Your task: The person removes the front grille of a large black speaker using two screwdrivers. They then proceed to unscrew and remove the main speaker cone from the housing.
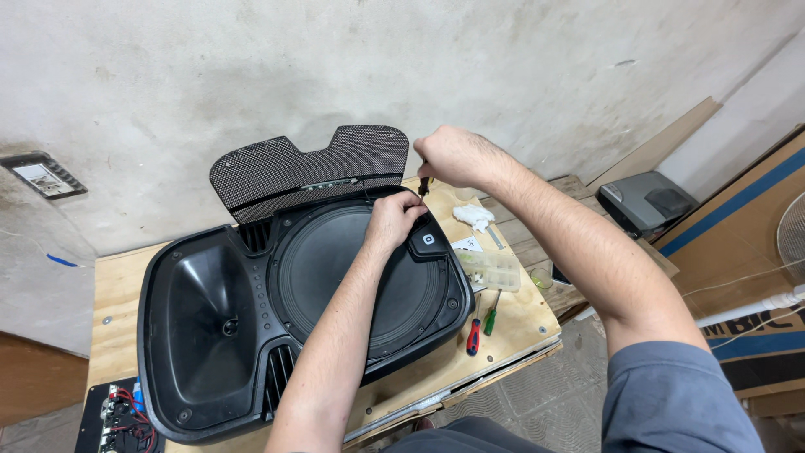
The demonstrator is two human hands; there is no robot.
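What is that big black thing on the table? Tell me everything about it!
It is a black plastic speaker lying on its back on a wooden table. Its big round cone faces up, beside a deep horn-shaped opening and slotted vents. Its mesh grille is off and leans against the wall behind. The left hand rests on the cone's rim; the right hand holds a dark tool just above it.
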